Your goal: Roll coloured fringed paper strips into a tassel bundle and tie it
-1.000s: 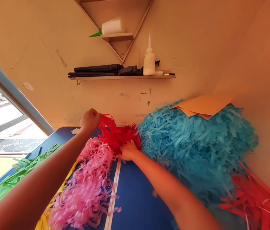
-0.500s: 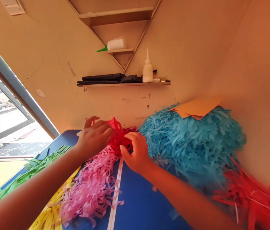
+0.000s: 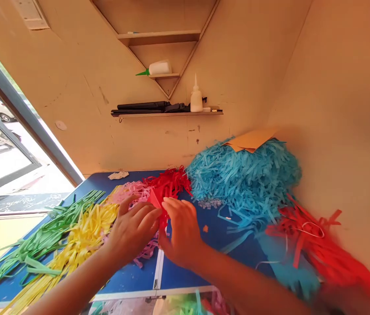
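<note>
Both hands meet over the middle of a blue table (image 3: pixel 198 267). My left hand (image 3: pixel 132 229) and my right hand (image 3: pixel 180 232) pinch a small piece of red fringed paper (image 3: pixel 156 200) between their fingertips, lifted a little above the table. Behind it lies a clump of red paper fringe (image 3: pixel 170 183). A pink fringe pile (image 3: pixel 128 190) shows partly under my left hand. A yellow fringe pile (image 3: pixel 79 236) lies to the left of that hand.
A big blue fringe heap (image 3: pixel 247 175) with tan card sheets (image 3: pixel 250 140) on top fills the back right corner. More red fringe (image 3: pixel 316 245) lies at the right, green fringe (image 3: pixel 43 236) at the left. A wall shelf holds a glue bottle (image 3: pixel 196 96).
Both hands drew back from the red clump at the rear toward the table's front, bringing a red piece with them. The camera tilted down, showing the yellow and green piles.
</note>
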{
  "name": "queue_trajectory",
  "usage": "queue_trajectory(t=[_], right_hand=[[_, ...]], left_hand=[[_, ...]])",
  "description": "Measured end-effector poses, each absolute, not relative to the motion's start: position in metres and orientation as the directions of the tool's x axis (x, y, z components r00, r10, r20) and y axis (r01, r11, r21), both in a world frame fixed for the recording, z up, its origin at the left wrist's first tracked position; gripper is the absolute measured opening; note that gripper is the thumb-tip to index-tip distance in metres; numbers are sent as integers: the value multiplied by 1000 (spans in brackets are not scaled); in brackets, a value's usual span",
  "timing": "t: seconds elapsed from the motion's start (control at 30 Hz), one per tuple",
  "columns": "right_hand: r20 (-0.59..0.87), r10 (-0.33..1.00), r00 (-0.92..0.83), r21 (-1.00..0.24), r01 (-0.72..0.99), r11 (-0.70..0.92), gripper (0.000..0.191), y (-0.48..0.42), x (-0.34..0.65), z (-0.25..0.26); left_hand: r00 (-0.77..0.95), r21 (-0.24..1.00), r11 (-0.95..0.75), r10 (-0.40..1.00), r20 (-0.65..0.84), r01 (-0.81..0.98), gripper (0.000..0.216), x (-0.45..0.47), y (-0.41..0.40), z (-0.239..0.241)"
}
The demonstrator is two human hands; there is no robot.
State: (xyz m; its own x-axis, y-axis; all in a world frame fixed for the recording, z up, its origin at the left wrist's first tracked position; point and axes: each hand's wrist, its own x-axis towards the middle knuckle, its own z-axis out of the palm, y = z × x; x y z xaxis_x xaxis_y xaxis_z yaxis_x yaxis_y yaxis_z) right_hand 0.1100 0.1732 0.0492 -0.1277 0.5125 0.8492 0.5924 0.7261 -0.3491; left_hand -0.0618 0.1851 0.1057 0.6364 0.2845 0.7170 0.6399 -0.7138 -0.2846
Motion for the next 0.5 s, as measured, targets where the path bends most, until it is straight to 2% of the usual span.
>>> queue_trajectory(t=[0.07,0.17,0.27,0.43,0.5], right_hand=[[827,544,-145,-354,617,703,35,173,110,47],[805,575,-147,-367,639,676,24,178,116,42],[830,542,-135,-328,668,668,34,177,128,36],[825,563,-52,-313,787,532,50,140,151,15],[835,537,-124,-265,764,588,54,113,150,0]], left_hand=[[627,-264,-729,279,727,631,15,-61,177,98],[499,-195,-623,361,787,758,15,-58,171,74],[332,-81,-484,462,822,871,28,-53,173,39],[273,21,-513,491,827,858,39,-42,181,-2],[263,53,-509,529,807,859,35,-35,182,-1]])
